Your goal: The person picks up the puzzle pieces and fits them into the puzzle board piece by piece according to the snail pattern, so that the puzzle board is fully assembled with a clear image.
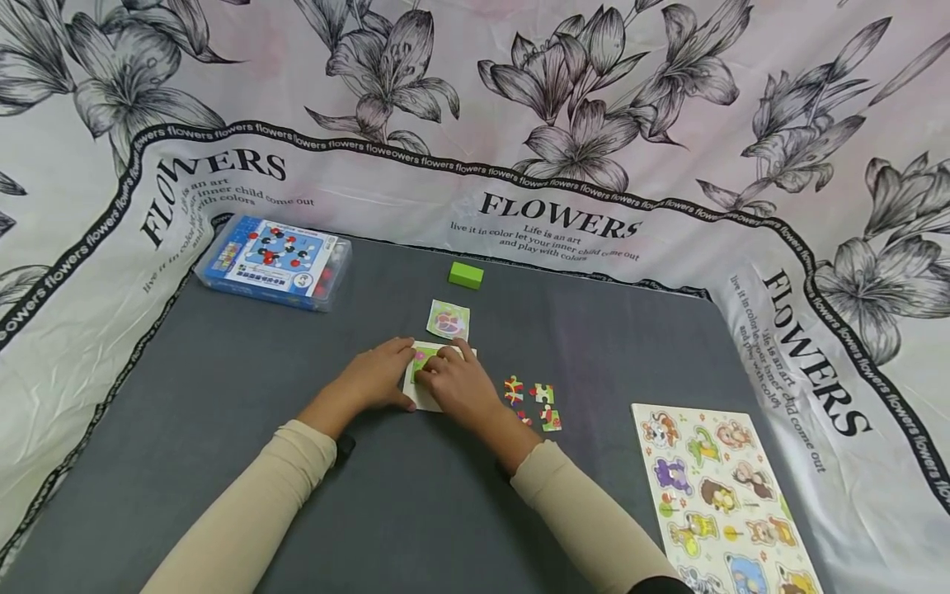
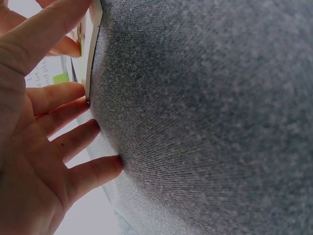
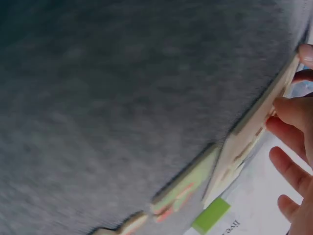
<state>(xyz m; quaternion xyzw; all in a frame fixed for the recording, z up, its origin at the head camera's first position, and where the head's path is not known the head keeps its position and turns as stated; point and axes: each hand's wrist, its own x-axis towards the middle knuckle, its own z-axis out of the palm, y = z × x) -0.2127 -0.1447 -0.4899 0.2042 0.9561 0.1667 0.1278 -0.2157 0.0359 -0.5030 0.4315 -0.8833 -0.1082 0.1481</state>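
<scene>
A small pale puzzle board [image 1: 425,399] lies on the grey table between both hands, with a green and pink piece [image 1: 420,357] in its upper left part. My left hand [image 1: 374,375] holds the board's left edge between thumb and index finger; its other fingers spread against the tabletop in the left wrist view. Over the board, my right hand [image 1: 466,386] pinches a small puzzle piece [image 3: 272,113] against it with thumb and index finger, mostly hidden by the fingers. Several loose red, yellow and green puzzle pieces [image 1: 544,394] lie just right of the right hand.
Beyond the board lie a square picture card [image 1: 448,320] and a green block [image 1: 466,275]. A clear plastic box with a blue label [image 1: 270,262] stands at the back left. An animal puzzle board [image 1: 716,495] rests at the right. Flower-printed cloth [image 1: 549,223] borders the table.
</scene>
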